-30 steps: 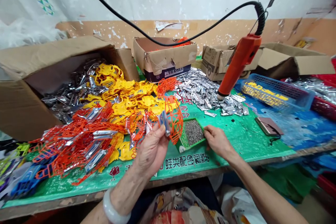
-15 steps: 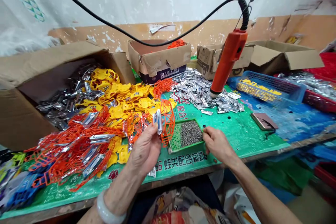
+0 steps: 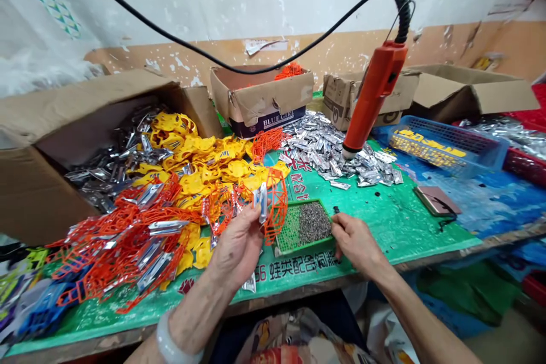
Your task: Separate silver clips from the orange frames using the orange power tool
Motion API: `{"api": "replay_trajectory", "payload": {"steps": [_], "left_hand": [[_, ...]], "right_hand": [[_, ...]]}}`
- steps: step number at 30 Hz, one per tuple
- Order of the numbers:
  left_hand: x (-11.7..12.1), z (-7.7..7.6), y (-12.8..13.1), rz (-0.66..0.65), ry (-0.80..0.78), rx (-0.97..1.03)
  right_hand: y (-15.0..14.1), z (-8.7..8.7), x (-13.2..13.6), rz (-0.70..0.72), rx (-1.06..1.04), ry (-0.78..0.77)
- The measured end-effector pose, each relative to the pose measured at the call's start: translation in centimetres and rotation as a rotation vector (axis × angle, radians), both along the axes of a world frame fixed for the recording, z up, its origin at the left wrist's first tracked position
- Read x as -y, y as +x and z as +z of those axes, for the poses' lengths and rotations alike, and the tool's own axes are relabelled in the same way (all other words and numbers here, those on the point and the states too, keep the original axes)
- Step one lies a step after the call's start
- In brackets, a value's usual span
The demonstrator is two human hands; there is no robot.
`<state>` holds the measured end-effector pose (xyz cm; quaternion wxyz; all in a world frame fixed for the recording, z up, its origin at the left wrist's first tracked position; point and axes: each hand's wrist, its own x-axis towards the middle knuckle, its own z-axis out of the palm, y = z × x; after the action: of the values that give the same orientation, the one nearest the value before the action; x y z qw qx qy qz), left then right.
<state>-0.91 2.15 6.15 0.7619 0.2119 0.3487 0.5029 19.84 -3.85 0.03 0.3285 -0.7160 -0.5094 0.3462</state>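
My left hand (image 3: 241,247) is closed on an orange plastic lattice frame (image 3: 277,207) with a shiny silver metal piece (image 3: 263,200) at its side, held upright above the table left of a green tray. That green perforated tray (image 3: 286,227) holds a heap of small screws (image 3: 313,222) in its right part. At the tray's right end my right hand (image 3: 356,242) has its fingers pinched together. A small black bit (image 3: 336,210) shows by the fingertips; what they grip is too small to make out.
An orange electric screwdriver (image 3: 375,96) hangs from its cable above silver metal pieces (image 3: 336,148). Orange frames (image 3: 140,239) and yellow plastic parts (image 3: 213,162) are piled at left by a cardboard box (image 3: 25,182). A blue basket (image 3: 482,148) and a notebook (image 3: 437,200) lie at right.
The view has shifted slightly, so the scene sits a little further right. The orange frame in my left hand has turned and risen slightly; my right hand stays by the tray's end.
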Motion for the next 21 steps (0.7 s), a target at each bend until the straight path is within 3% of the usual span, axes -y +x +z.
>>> {"api": "replay_trajectory", "payload": {"steps": [3,8,17,21], "left_hand": [[0.1,-0.1,0.1,0.078,-0.030,-0.019],[0.2,0.2,0.1,0.000,-0.016,0.000],[-0.6,0.0,0.4,-0.019,-0.059,-0.043],[-1.0,-0.7,0.5,-0.034,-0.017,-0.057]], "right_hand": [[-0.1,0.0,0.3,-0.008,0.012,-0.001],[-0.2,-0.2,0.3,-0.014,0.009,-0.016],[-0.5,-0.1,0.5,-0.033,0.002,-0.038],[-0.3,-0.4,0.3,-0.045,0.022,-0.037]]}}
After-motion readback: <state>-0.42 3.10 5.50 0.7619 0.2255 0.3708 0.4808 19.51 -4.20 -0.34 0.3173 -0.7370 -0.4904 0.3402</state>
